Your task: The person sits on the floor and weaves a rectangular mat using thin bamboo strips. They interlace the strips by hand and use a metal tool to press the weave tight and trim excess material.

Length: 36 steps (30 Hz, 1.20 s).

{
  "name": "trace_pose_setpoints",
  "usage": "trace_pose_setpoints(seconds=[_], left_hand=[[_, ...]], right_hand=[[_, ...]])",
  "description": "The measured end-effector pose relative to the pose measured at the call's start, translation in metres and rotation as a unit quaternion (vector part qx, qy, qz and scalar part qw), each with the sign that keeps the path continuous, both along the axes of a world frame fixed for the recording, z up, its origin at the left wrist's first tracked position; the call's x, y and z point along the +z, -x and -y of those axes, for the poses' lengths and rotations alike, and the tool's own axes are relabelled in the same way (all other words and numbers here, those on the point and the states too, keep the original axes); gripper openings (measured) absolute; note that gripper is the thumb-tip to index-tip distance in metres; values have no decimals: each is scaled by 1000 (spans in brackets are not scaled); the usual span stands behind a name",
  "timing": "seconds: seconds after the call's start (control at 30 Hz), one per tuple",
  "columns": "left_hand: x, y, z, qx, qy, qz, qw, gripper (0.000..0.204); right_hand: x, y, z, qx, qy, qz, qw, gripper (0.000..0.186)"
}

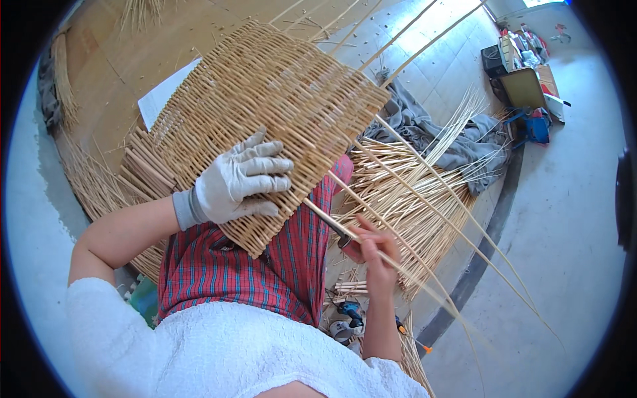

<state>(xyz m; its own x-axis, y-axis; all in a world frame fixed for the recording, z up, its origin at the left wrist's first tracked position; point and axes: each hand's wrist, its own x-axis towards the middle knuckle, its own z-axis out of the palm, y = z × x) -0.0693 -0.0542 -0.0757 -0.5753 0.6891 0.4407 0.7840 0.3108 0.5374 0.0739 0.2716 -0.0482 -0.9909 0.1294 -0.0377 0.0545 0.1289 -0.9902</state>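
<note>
A woven wicker panel [265, 106] slants across my lap, with long rods sticking out of its right side and far edge. My left hand [245, 176], in a whitish glove with a grey cuff, lies on the panel near its lower edge with fingers spread. Just right of the panel, my bare right hand [378, 255] is closed around a dark, tapered metal tool [330, 220] with a brownish handle. Its tip reaches the panel's edge beside a pale rod. Fingers hide part of the handle, so the tool's exact kind is unclear. The rod by this hand is blurred.
Bundled pale rods [405, 205] lie on the floor at right, partly over grey cloth [464, 156]. Thicker sticks [147, 162] and a white sheet [166, 93] sit left of the panel. A blue power tool [350, 312] rests below my right hand. Boxes [527, 86] stand far right.
</note>
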Motion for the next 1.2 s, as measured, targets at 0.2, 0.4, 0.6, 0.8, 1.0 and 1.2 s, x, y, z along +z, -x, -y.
trace_pose_setpoints(seconds=[0.2, 0.4, 0.6, 0.8, 1.0, 1.2], left_hand=[[-6, 1, 3, 1, 11, -9, 1000, 53], [-8, -2, -2, 4, 8, -12, 1000, 52], [-12, -1, 2, -4, 20, -20, 1000, 53], [-12, -2, 1, -8, 9, 8, 1000, 53], [-5, -4, 0, 20, 0, 35, 999, 60], [-4, 2, 6, -5, 57, -46, 997, 88]], right_hand=[[39, 37, 17, 213, -141, 109, 961, 41], [9, 55, -11, 289, -55, 241, 925, 49], [8, 74, -8, 379, -86, 284, 877, 54], [27, 53, 9, 320, -180, 234, 900, 51], [-6, 32, -64, 255, -476, 41, 841, 38], [5, -45, -23, 238, -124, 194, 944, 33]])
